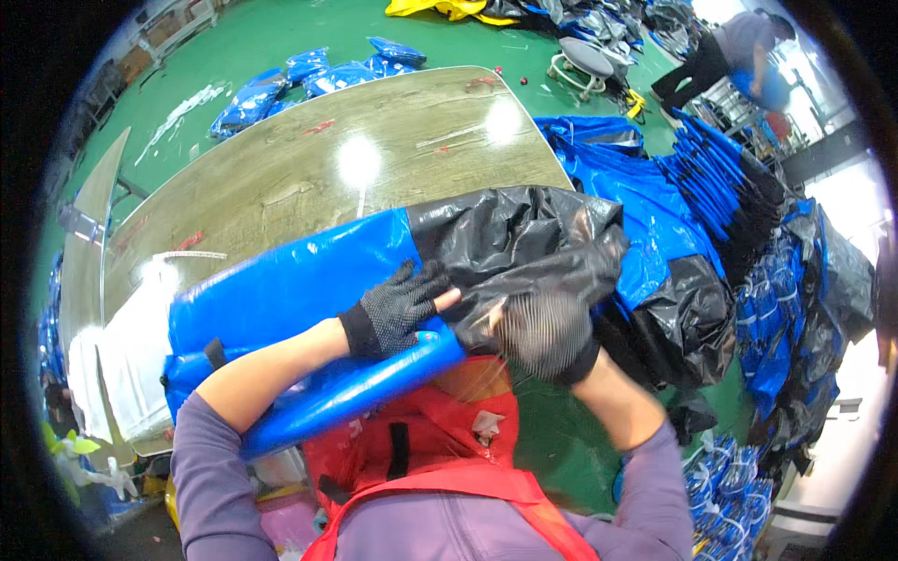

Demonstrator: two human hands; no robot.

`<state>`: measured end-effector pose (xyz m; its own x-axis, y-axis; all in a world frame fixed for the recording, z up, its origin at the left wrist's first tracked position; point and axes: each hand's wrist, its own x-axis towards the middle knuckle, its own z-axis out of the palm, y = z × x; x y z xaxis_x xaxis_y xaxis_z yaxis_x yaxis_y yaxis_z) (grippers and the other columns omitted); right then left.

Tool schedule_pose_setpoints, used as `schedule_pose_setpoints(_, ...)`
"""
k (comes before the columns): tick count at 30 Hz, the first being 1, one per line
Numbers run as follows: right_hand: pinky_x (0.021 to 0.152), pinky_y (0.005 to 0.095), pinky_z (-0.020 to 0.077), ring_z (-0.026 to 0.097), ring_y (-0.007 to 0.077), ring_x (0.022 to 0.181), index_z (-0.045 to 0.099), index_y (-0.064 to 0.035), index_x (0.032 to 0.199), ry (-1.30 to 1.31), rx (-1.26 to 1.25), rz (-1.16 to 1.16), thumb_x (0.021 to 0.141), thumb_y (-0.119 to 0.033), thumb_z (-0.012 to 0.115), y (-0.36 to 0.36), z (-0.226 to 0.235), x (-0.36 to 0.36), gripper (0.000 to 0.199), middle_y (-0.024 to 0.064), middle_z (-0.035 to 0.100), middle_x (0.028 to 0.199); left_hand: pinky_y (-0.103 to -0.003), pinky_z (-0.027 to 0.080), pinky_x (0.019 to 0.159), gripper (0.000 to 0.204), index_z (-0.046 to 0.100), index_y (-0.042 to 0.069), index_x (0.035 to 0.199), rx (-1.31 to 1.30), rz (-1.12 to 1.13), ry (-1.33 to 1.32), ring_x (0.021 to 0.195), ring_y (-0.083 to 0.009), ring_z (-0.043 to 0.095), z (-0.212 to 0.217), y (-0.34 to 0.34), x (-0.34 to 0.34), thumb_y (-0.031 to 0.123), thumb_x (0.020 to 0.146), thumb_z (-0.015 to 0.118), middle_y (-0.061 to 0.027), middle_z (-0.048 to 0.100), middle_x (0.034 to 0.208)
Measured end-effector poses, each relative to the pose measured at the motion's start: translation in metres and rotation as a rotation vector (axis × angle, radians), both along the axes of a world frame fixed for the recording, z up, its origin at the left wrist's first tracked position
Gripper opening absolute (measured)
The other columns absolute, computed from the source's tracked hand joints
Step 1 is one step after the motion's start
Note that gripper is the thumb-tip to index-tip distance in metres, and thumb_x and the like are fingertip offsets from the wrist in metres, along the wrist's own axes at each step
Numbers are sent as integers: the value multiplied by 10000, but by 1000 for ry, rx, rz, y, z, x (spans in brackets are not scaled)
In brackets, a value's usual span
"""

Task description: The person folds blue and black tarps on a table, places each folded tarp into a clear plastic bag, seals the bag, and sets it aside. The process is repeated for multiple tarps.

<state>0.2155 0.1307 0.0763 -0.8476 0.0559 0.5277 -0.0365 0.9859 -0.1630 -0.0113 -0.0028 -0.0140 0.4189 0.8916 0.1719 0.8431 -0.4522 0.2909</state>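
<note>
A folded sheet of glossy blue and black coated fabric (309,271) lies across the near side of the table, its black part crumpled on the right. A thick blue fold runs along its near edge. My left hand (398,309), in a dark dotted glove with the thumb tip bare, lies flat on the blue part beside the black seam, fingers stretched out. My right hand (547,337), gloved likewise, is at the black part (524,234); motion smears its fingers, so its grip cannot be made out. A red apron (421,430) hangs below the near fold.
The wood-grain table (440,122) bears red marks. Beyond it, blue packages (346,77) lie on the green floor near a round grey stool (586,58). Blue and black fabric (645,215) is heaped at the right. A person (730,56) bends at the far right.
</note>
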Motion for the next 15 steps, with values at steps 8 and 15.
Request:
schedule_pose_setpoints(8, 749, 443, 508, 664, 351, 826, 718, -210, 971, -876, -15, -46, 836, -557, 548, 93, -31, -166, 409, 137, 693, 876, -498, 247, 1080, 639, 337, 71, 1428, -162, -110, -26, 1279, -352, 383, -1, -46, -15, 399, 921, 545, -200, 385, 1422)
schedule_pose_setpoints(15, 902, 415, 473, 632, 343, 1021, 690, -207, 1115, -829, -368, -86, 781, -649, 568, 113, -79, -164, 567, 121, 673, 1094, -443, 309, 1036, 619, 396, 47, 1390, -348, 70, -139, 1201, -317, 444, 25, -171, -75, 387, 908, 585, -179, 451, 1370)
